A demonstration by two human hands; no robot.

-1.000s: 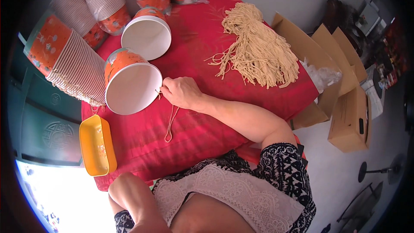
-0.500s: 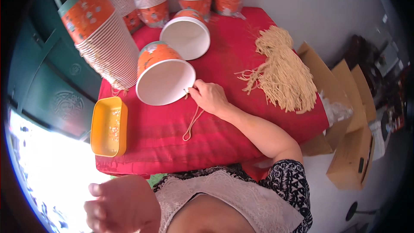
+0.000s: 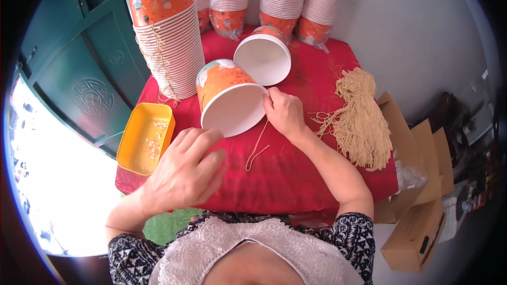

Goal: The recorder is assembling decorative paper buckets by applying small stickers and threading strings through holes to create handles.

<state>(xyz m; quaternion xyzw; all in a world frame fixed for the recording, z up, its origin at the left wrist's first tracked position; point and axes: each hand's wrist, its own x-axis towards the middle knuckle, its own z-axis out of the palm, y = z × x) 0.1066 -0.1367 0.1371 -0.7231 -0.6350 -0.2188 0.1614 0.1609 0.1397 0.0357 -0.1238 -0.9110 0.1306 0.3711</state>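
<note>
An orange and white paper bucket [image 3: 230,95] lies on its side on the red cloth [image 3: 296,169], its white inside facing me. My right hand [image 3: 284,112] pinches a beige string [image 3: 257,145] at the bucket's rim; the string hangs down in a loop over the cloth. My left hand [image 3: 186,171] hovers with fingers apart just below the bucket and holds nothing. A second paper bucket [image 3: 264,57] lies on its side behind the first one.
Tall stacks of paper buckets [image 3: 168,31] stand along the back and left. A bundle of beige strings [image 3: 359,119] lies at the right. A yellow tray [image 3: 145,138] sits at the left edge. Cardboard boxes [image 3: 417,227] stand on the floor at the right.
My left hand has come up from the lower edge to just below the bucket. The view has swung left, and my right hand stays at the bucket's rim with the string.
</note>
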